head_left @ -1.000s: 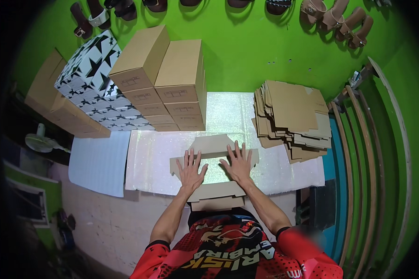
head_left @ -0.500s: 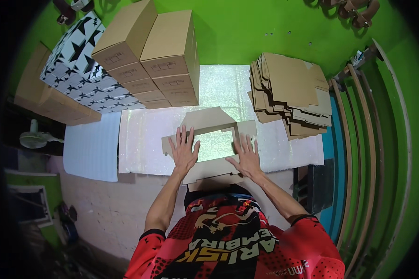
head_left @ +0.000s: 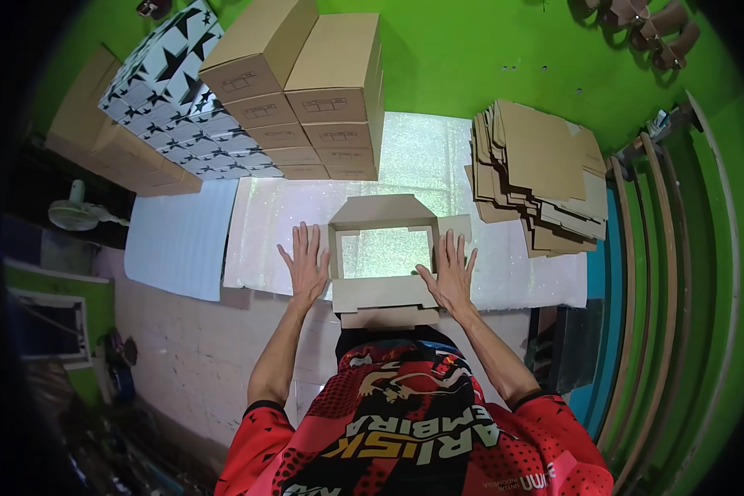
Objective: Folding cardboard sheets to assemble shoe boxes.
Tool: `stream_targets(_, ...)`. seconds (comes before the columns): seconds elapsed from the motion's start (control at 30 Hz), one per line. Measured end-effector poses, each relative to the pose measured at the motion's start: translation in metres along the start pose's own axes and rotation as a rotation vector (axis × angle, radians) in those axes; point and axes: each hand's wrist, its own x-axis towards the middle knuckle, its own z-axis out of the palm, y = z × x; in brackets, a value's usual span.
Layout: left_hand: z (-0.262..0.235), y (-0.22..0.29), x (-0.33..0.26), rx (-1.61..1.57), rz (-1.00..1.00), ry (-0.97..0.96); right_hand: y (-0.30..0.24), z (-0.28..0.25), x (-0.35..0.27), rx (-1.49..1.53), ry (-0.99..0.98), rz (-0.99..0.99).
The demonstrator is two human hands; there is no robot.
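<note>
A brown cardboard box (head_left: pixel 380 292) stands partly unfolded at the table's near edge, its walls forming a rectangular frame. The glittery table cover shows through its middle. Flaps stick out on the far, right and near sides; no flap shows spread out on the left. My left hand (head_left: pixel 305 263) is open, fingers spread, along the outside of the left wall. On the right, my open right hand (head_left: pixel 450 273) rests over the right wall and its flap (head_left: pixel 456 225), thumb reaching toward the inside.
Flattened cardboard sheets (head_left: pixel 541 165) lie piled at the right of the glittery table cover (head_left: pixel 273 207). Closed brown boxes (head_left: pixel 332 103) and star-patterned boxes (head_left: pixel 169 70) are stacked at the back left. A pale foam sheet (head_left: pixel 178 240) hangs over the left edge. Wooden rails (head_left: pixel 655 273) stand at the right.
My left hand has come off the left flap and moved outside the left wall; that flap no longer sticks out. The box sits straighter. The whole view has shifted slightly.
</note>
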Motion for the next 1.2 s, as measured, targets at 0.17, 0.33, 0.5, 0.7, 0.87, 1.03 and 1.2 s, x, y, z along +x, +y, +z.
stream_targets(0.17, -0.018, 0.036, 0.01, -0.03, 0.092, 0.009, -0.014, -0.037, -0.016, -0.006, -0.052, -0.216)
stream_targets(0.33, -0.007, 0.025, 0.014, -0.234, 0.063, -0.135, -0.045, -0.024, -0.047, -0.033, -0.177, -0.538)
stream_targets(0.5, 0.002, 0.013, 0.013, -0.49, -0.01, -0.223, -0.049, -0.005, -0.044, -0.11, -0.113, -0.566)
stream_targets(0.7, 0.0, 0.007, 0.015, -0.744, -0.052, -0.269, -0.054, -0.014, -0.008, -0.029, 0.011, -0.53)
stream_targets(0.87, -0.001, 0.007, 0.017, -0.876, -0.134, -0.248, -0.058, -0.009, 0.026, -0.025, 0.107, -0.519)
stream_targets(1.03, 0.005, 0.027, 0.005, -0.389, -0.106, 0.056, -0.059, 0.007, 0.045, -0.011, 0.129, -0.474)
stream_targets(1.2, 0.017, 0.079, -0.017, 0.085, 0.189, -0.081, -0.06, 0.033, 0.045, -0.045, 0.178, -0.393)
